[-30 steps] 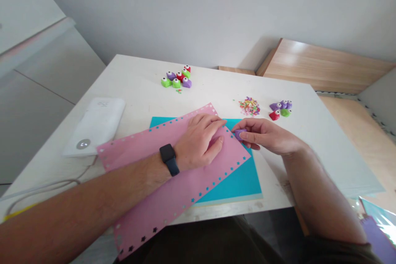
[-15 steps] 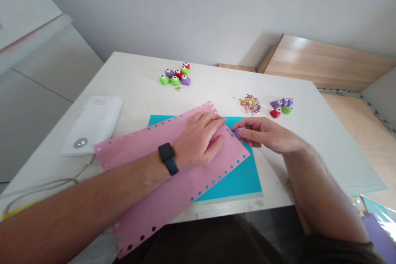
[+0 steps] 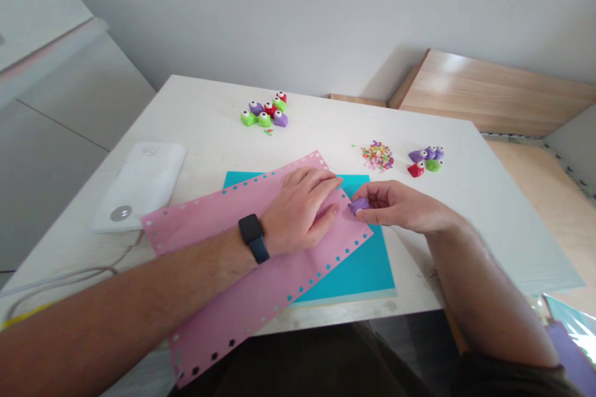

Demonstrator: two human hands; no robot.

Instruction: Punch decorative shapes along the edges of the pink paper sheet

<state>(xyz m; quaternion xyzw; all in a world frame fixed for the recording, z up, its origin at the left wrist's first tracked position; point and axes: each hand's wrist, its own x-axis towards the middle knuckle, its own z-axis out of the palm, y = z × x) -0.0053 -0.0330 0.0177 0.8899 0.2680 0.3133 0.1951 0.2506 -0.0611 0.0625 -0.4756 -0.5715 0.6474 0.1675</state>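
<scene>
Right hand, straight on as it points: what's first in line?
The edge of the pink paper sheet, right at the purple craft punch held in the right hand; the left hand lies just beyond, on the sheet. Height above the paper is hard to judge from this view.

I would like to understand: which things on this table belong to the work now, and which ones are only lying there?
In use: left hand pressing the pink paper with star holes onto the teal card; right hand pinching a purple craft punch.

Lying about: other craft punches; pile of paper cut-outs; white device with cable.
</scene>
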